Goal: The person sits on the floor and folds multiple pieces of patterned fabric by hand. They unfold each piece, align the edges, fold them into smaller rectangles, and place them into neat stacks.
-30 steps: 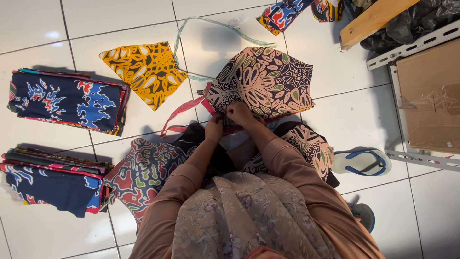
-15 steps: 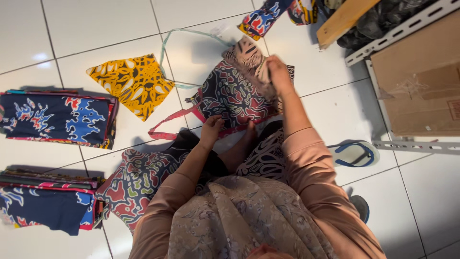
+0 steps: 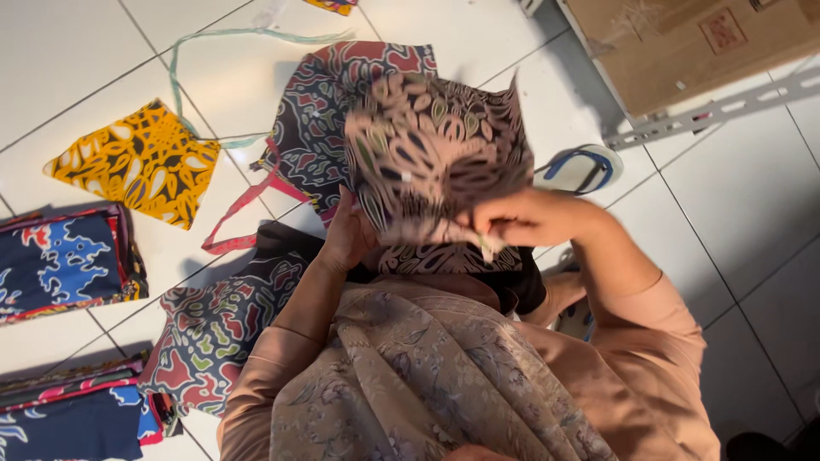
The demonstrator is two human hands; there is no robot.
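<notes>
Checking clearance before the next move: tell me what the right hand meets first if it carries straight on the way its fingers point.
The right hand points leftward; first in line looks like the left hand, gripping the same patterned cloth, though depth is unclear.

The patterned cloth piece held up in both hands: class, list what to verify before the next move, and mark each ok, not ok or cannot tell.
1. Left hand grips the brown patterned cloth piece at its lower left edge: ok.
2. Right hand pinches the lower right edge: ok.
3. Cloth lifted off the tiled floor: ok.
4. Cloth sharp enough to check its stitching: cannot tell, it is blurred.
5. Dark patterned piece with a red strap lies flat behind it: ok.
6. Yellow patterned piece lies apart on the floor: ok.
</notes>
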